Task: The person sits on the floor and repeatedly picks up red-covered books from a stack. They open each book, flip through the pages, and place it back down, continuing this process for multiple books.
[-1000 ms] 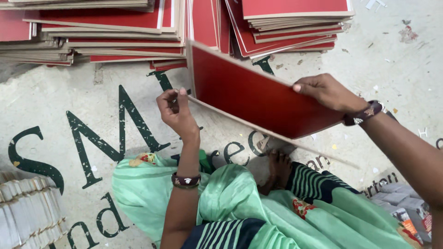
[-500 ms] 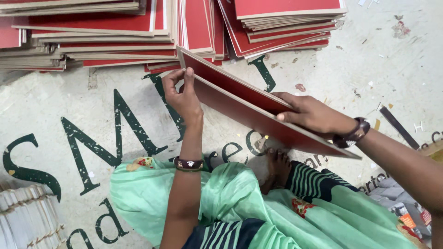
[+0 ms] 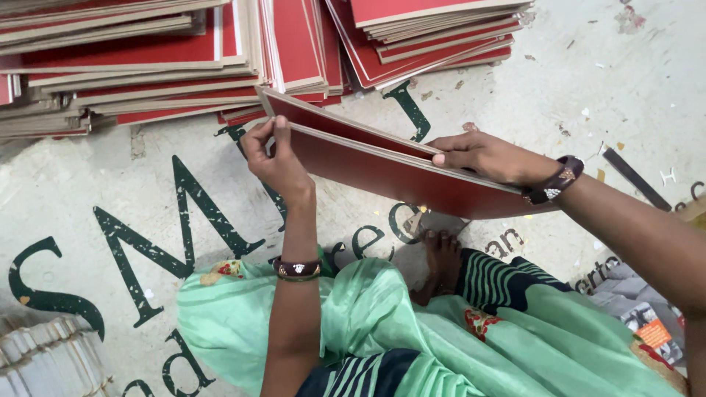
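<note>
Red-faced board (image 3: pixel 382 173), flat and rectangular with pale raw edges, sits in both my hands above the floor. Left hand (image 3: pixel 278 158) pinches its near left corner: thumb on the upper face, fingers curled behind. Right hand (image 3: pixel 489 156) lies over the top edge further right, fingers pressed down on the face, thumb side hidden under the edge. A second red panel (image 3: pixel 331 121) runs just behind the first, joined toward the left corner and gaping a little toward the right; whether this is one folded piece or two I cannot tell.

Long edges run from upper left to lower right, the sheet tilted nearly edge-on to the camera. Floor (image 3: pixel 110 191) to the left of my left hand is open, a pale, gritty surface with large dark green letters. Beyond the far corner, stacks of boards (image 3: pixel 147 59) of the same kind lie fanned and overlapping, near the held corner.

Below the board: my foot (image 3: pixel 441 257) and green cloth (image 3: pixel 368 323) over my lap. White ribbed stack (image 3: pixel 44 360) at lower left, well apart.
</note>
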A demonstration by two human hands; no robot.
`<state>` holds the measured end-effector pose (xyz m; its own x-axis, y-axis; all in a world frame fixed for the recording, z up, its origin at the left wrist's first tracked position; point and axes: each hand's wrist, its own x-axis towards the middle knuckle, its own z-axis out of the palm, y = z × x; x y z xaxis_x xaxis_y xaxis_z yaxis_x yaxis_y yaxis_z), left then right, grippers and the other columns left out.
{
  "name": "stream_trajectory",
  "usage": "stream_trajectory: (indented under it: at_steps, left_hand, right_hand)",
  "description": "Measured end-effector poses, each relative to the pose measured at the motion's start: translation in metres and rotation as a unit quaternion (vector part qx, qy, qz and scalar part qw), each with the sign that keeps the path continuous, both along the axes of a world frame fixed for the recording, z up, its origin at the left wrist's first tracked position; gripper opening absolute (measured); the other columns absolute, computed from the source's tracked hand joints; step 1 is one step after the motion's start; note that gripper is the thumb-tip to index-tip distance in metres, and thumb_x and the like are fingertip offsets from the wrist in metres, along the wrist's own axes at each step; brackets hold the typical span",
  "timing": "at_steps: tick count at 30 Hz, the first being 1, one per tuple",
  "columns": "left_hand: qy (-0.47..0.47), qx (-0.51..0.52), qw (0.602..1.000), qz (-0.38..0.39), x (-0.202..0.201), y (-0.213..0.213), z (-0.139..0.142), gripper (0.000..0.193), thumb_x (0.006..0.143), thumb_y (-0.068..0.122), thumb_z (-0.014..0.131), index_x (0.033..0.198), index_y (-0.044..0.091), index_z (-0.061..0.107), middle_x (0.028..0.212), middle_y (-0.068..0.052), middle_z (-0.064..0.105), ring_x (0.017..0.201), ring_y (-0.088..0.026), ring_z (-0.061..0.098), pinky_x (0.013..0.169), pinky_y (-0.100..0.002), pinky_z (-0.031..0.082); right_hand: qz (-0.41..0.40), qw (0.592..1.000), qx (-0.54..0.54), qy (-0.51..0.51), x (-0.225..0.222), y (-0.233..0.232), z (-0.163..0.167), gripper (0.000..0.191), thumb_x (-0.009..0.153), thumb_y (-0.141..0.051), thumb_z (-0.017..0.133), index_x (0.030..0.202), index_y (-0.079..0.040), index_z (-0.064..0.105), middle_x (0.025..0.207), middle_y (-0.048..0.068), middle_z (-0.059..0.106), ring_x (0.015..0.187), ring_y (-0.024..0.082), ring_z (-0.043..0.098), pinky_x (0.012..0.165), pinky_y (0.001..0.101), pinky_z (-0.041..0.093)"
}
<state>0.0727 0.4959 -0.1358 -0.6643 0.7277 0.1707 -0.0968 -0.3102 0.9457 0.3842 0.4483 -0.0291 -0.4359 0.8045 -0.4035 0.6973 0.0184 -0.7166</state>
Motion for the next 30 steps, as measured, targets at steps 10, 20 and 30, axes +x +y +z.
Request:
stream_trajectory:
  at_steps: [10, 20, 30]
  left_hand:
    - [-0.063, 0.099, 0.993, -0.024, -0.004, -0.040, -0.015, 0.012, 0.101, 0.012, 0.066, 0.108, 0.006, 0.058, 0.104, -0.003, 0.059, 0.090, -0.012, 0.054, 0.085, -0.030, 0.047]
    - [0.097, 0.038, 0.991, -0.083, -0.007, -0.026, -0.013, 0.027, 0.107, 0.022, 0.055, 0.127, 0.008, 0.067, 0.109, 0.000, 0.048, 0.093, -0.011, 0.048, 0.085, -0.027, 0.043]
    - [0.082, 0.001, 0.992, -0.094, 0.034, 0.024, 0.004, 0.018, 0.100, 0.023, 0.071, 0.111, 0.009, 0.071, 0.109, -0.001, 0.053, 0.091, -0.014, 0.050, 0.084, -0.028, 0.044]
  right_hand:
    - [-0.053, 0.992, 0.015, -0.117, 0.036, 0.034, -0.024, 0.052, 0.110, -0.043, 0.033, 0.133, -0.014, 0.070, 0.089, 0.022, 0.075, 0.070, 0.034, 0.068, 0.074, 0.0449, 0.060]
    - [-0.218, 0.968, -0.123, -0.034, 0.026, 0.006, 0.003, 0.057, 0.100, -0.055, 0.043, 0.126, -0.015, 0.074, 0.106, 0.016, 0.081, 0.087, 0.030, 0.073, 0.085, 0.0474, 0.059]
    - [-0.127, 0.974, -0.136, 0.127, -0.001, -0.018, 0.000, 0.051, 0.102, -0.037, 0.047, 0.136, -0.003, 0.063, 0.125, 0.010, 0.074, 0.110, 0.016, 0.065, 0.099, 0.0303, 0.050]
